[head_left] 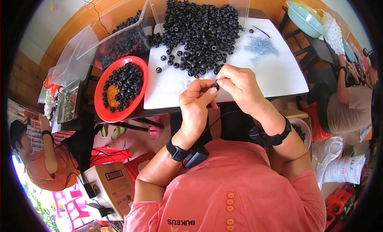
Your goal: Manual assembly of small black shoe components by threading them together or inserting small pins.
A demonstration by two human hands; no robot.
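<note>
My left hand (195, 103) pinches a small black bead (216, 86) between thumb and fingertips, just above the table's near edge. Close against it, the fingers of my right hand (241, 87) are pressed together at the top of the bead; what they hold is too small to make out. Beyond my hands, a big heap of round black beads with holes (203, 30) spills onto a white board (279, 74). To the right on the board lie a scatter of tiny pale blue pieces (261, 46) and a thin black strip (261, 31).
A red bowl (100, 106) of black beads sits left of the board. Behind it stands a clear bin (89, 46) with more beads. A person (52, 164) works at far left, another (351, 106) at far right. A cardboard box (115, 184) stands low on the left.
</note>
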